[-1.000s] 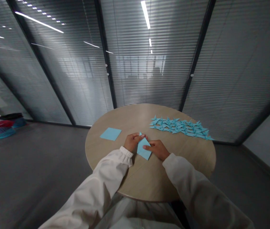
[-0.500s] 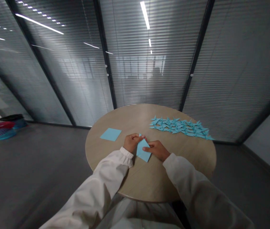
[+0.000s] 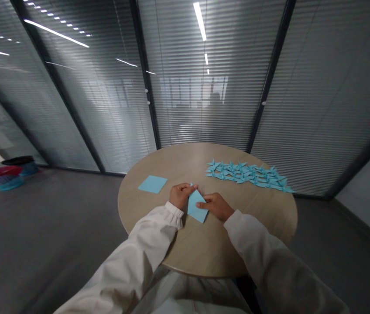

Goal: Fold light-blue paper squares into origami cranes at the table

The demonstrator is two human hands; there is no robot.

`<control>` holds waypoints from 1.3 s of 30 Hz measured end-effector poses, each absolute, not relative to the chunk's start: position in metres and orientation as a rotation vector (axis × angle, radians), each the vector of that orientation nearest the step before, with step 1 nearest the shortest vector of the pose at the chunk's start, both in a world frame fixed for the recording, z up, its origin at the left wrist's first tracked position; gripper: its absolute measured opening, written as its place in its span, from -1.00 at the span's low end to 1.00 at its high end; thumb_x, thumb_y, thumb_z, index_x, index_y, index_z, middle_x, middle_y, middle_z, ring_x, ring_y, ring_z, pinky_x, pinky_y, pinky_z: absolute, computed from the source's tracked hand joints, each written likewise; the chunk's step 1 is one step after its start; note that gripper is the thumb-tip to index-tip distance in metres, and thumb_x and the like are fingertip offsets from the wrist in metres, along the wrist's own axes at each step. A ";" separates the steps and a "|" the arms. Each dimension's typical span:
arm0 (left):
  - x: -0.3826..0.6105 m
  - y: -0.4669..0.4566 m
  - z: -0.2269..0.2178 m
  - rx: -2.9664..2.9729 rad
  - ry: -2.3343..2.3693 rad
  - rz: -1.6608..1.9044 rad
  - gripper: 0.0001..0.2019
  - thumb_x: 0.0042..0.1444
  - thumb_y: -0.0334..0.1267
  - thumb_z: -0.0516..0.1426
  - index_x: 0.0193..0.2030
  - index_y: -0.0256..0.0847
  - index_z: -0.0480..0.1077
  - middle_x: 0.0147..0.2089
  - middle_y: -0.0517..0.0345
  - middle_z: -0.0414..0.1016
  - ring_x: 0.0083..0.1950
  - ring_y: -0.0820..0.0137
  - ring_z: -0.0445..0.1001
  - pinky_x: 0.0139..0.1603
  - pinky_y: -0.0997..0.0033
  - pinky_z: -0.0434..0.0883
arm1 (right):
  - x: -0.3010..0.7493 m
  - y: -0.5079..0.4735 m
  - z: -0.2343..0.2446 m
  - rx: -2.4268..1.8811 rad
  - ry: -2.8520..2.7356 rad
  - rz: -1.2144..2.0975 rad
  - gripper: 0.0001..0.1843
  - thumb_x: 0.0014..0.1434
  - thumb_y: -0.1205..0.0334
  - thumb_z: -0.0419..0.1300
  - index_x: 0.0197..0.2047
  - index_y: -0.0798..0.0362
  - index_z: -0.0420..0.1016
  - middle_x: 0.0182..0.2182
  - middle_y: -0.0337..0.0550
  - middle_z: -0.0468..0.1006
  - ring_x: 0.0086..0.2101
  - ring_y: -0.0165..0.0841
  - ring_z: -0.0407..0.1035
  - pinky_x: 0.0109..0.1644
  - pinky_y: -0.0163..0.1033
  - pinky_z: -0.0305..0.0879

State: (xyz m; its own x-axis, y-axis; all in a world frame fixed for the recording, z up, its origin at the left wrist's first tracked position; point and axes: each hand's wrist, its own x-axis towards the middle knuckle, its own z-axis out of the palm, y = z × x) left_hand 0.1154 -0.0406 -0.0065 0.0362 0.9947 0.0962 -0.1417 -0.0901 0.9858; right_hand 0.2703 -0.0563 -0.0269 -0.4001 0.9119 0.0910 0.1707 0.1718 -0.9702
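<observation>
A light blue paper sheet (image 3: 196,206) lies partly folded on the round wooden table (image 3: 204,244) in front of me. My left hand (image 3: 179,195) is curled, pinching the paper's upper left corner. My right hand (image 3: 217,205) presses on the paper's right edge with fingers held together. Both arms wear white sleeves.
A flat blue square of paper (image 3: 152,184) lies to the left on the table. Several folded blue paper cranes (image 3: 247,174) are laid in rows at the far right. Glass walls with blinds stand behind. Coloured baskets (image 3: 3,175) sit on the floor far left.
The hands and paper have barely moved; the fingers shifted slightly along the fold.
</observation>
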 end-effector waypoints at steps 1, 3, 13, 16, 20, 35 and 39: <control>0.115 -0.041 -0.006 1.188 1.032 1.313 -0.70 -0.31 -0.09 0.32 -0.62 -0.32 0.43 -0.58 0.09 0.49 -0.60 0.41 0.39 -0.57 0.45 0.31 | 0.270 -0.056 -0.027 -1.039 -1.727 1.278 -0.61 -0.20 -0.02 0.29 -0.56 0.21 0.47 -0.66 -0.30 0.35 -0.59 -0.48 0.20 -0.50 -0.38 0.07; 0.114 -0.040 -0.007 1.192 1.037 1.320 -0.69 -0.30 -0.07 0.31 -0.62 -0.31 0.43 -0.58 0.08 0.49 -0.59 0.40 0.39 -0.55 0.45 0.32 | 0.271 -0.057 -0.026 -1.043 -1.736 1.272 -0.61 -0.21 -0.01 0.30 -0.57 0.22 0.46 -0.67 -0.31 0.34 -0.59 -0.49 0.19 -0.51 -0.38 0.05; 0.108 -0.037 -0.008 1.447 1.211 1.395 -0.46 -0.15 0.13 0.16 -0.81 -0.29 0.16 -0.80 0.33 0.03 -0.72 0.64 -0.01 -0.68 0.55 -0.03 | 0.272 -0.059 -0.026 -1.017 -1.785 1.357 -0.56 -0.23 -0.05 0.31 -0.48 0.24 0.53 -0.62 -0.26 0.42 -0.53 -0.40 0.28 -0.43 -0.34 0.17; 0.108 -0.036 -0.007 1.438 1.234 1.392 -0.45 -0.16 0.15 0.15 -0.82 -0.29 0.14 -0.80 0.33 0.03 -0.72 0.64 0.00 -0.68 0.56 -0.02 | 0.272 -0.059 -0.026 -0.993 -1.760 1.396 -0.55 -0.22 -0.05 0.31 -0.46 0.23 0.54 -0.61 -0.26 0.44 -0.53 -0.40 0.29 -0.42 -0.33 0.18; 0.110 -0.034 -0.009 1.334 1.112 1.296 -0.51 -0.15 0.15 0.15 -0.64 -0.35 0.40 -0.72 0.21 0.29 -0.67 0.56 0.21 -0.62 0.54 0.16 | 0.272 -0.057 -0.028 -1.034 -1.707 1.407 -0.55 -0.24 -0.06 0.31 -0.47 0.23 0.53 -0.62 -0.26 0.44 -0.53 -0.39 0.29 -0.42 -0.32 0.18; 0.117 -0.044 -0.004 1.217 0.917 1.192 -0.66 -0.32 -0.09 0.33 -0.52 -0.38 0.46 -0.53 0.07 0.51 -0.53 0.42 0.44 -0.48 0.48 0.36 | 0.272 -0.055 -0.028 -1.034 -1.618 1.423 -0.55 -0.26 -0.01 0.33 -0.44 0.25 0.53 -0.56 -0.20 0.48 -0.51 -0.39 0.33 -0.38 -0.30 0.21; 0.118 -0.045 -0.004 1.207 0.950 1.212 -0.64 -0.33 -0.05 0.32 -0.56 -0.35 0.43 -0.55 0.10 0.50 -0.55 0.42 0.43 -0.50 0.48 0.35 | 0.272 -0.055 -0.028 -1.034 -1.646 1.401 -0.56 -0.25 -0.02 0.33 -0.46 0.24 0.52 -0.59 -0.23 0.45 -0.53 -0.42 0.29 -0.41 -0.32 0.18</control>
